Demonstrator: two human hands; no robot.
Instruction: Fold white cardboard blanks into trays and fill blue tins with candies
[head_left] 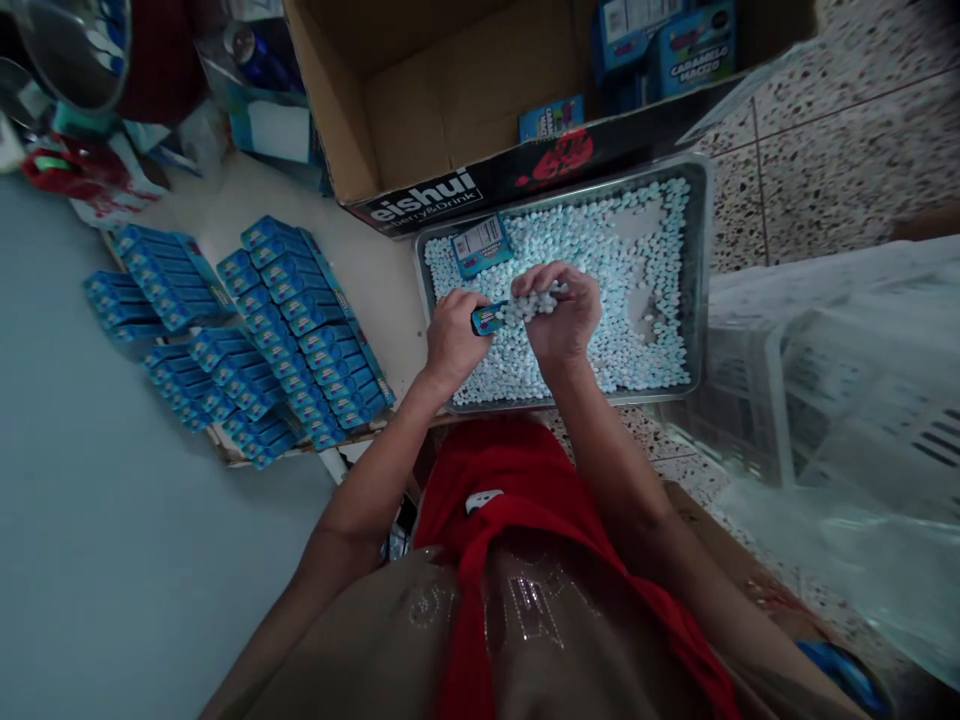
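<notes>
My left hand [456, 340] is wrapped round a small blue candy box [486, 319], whose end faces my other hand. Cupped fingers of my right hand [564, 315] hold a heap of small pale candies [534, 303] right beside that box end. Both hands are above a metal tray [705, 280] spread with many more pale blue-white candies. Another blue box [481, 246] lies on the candies near the tray's far left corner, its white label facing up.
Left of the tray, stacked blue candy boxes [300, 330] stand in rows on a table [382, 290]. Behind the tray is an open cardboard carton [420, 120] with several blue boxes inside. White plastic crates [780, 390] stand on the right, over a speckled tile floor [817, 170].
</notes>
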